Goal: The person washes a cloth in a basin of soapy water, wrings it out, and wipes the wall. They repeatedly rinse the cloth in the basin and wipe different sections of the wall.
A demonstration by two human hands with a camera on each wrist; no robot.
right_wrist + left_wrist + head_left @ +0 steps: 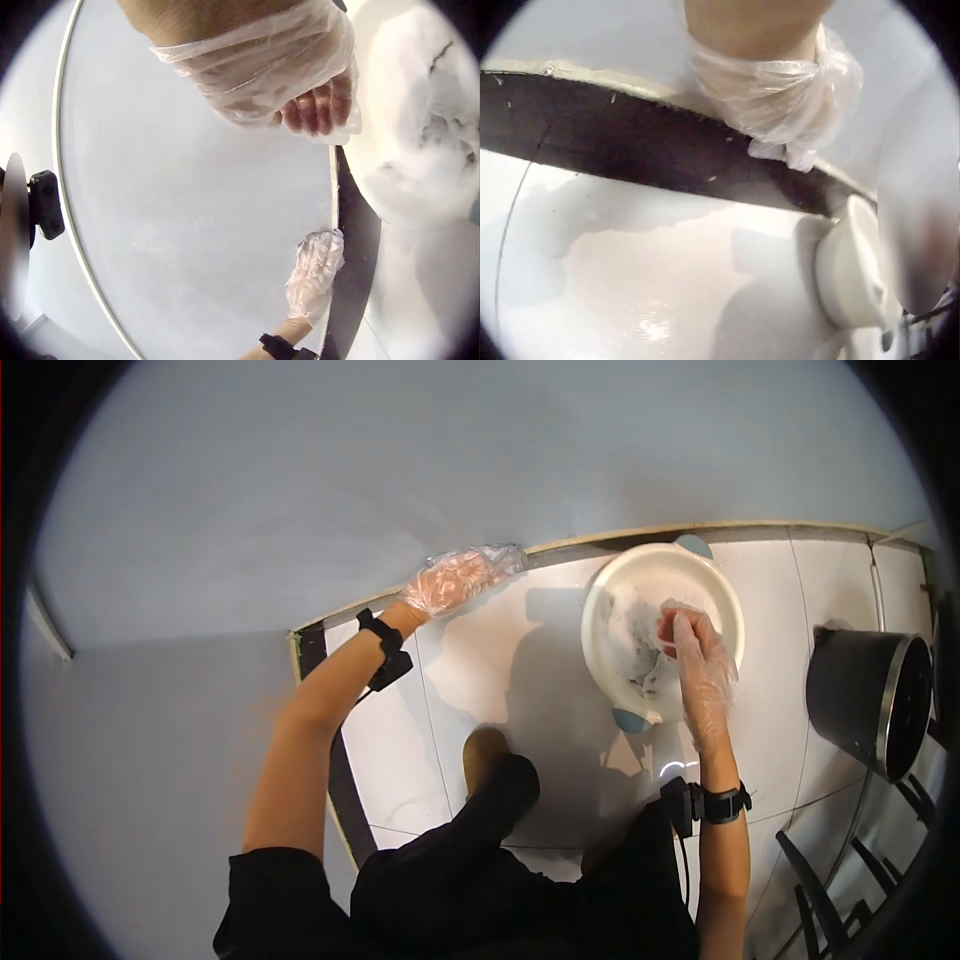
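The pale wall [400, 480] rose ahead of me, and the white tiled floor [500, 660] lay under my crouch. A dark metal bucket [860, 695] lay tipped on its side well off to my right. The white basin [725, 595] sat on the floor near the wall's foot. In it lay a foamy grey wad [635, 645], which my gloved right hand [700, 660] gripped with curled fingers. My gloved left hand [455, 580] was spread flat against the wall's base, apart from the basin.
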